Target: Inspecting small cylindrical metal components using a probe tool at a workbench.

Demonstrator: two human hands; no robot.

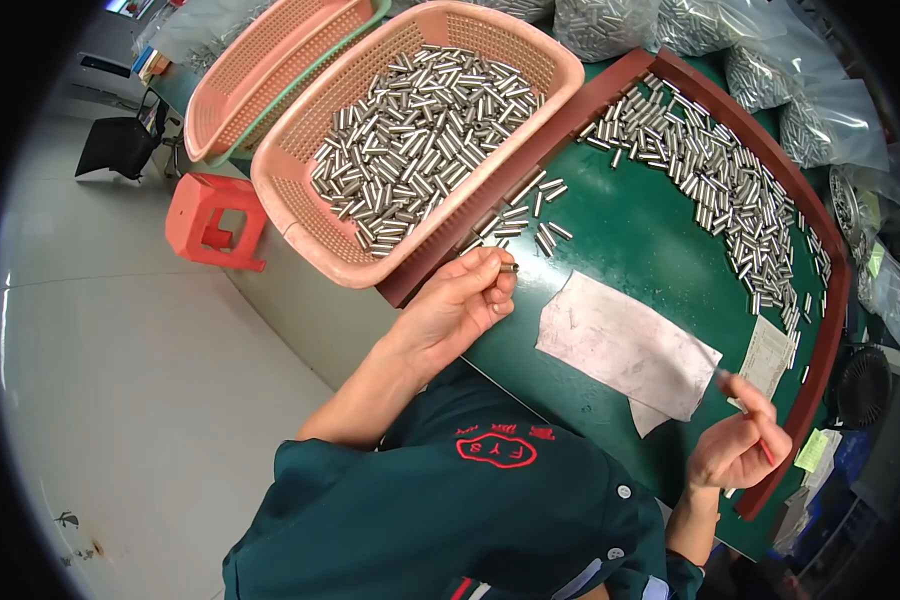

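Note:
My left hand (462, 305) is closed on a short metal pin (510, 267), whose end sticks out past the fingertips at the front edge of the green table. A thin red tool (766, 452) is gripped in my right hand (742, 440), near the right end of a stained white cloth (625, 340). Its tip is blurred, so its exact kind does not show. Loose metal pins (540, 215) lie just beyond my left hand. Many more metal pins (710, 170) are heaped along the far and right side of the table.
A pink plastic basket (305, 235) full of pins stands at the left, beside a second pink basket (205, 110). A red-brown wooden rim (820, 215) borders the green tabletop (610, 225). Behind are pin-filled clear bags (810, 120); a paper slip (765, 355) lies right. A red stool (190, 220) stands on the floor.

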